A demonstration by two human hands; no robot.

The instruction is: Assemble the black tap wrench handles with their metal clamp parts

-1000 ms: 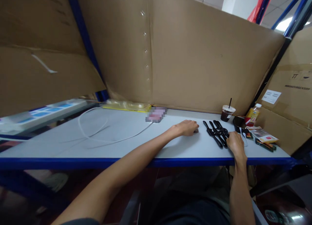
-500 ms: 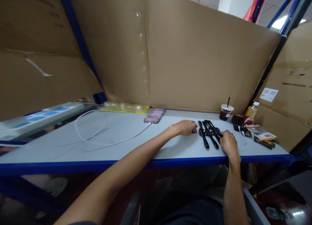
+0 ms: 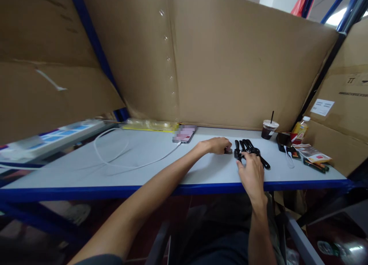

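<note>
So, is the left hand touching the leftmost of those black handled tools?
Apart. The head view shows it: a narrow strip of pale tabletop is visible between the left hand and the leftmost black tool.

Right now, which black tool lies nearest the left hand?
The leftmost black tool in the cluster; the other tools lie farther right of the left hand.

A lamp [image 3: 337, 17] glares at two o'clock; soft light covers the worktop [image 3: 146, 147], glinting off the black tools [image 3: 265, 163] past three. Towards six it is dim. The white strip [image 3: 57, 139] at nine looks blurred, pixel blocks mask the central phone [image 3: 184, 134], and wide-angle distortion stretches the edges.
</note>
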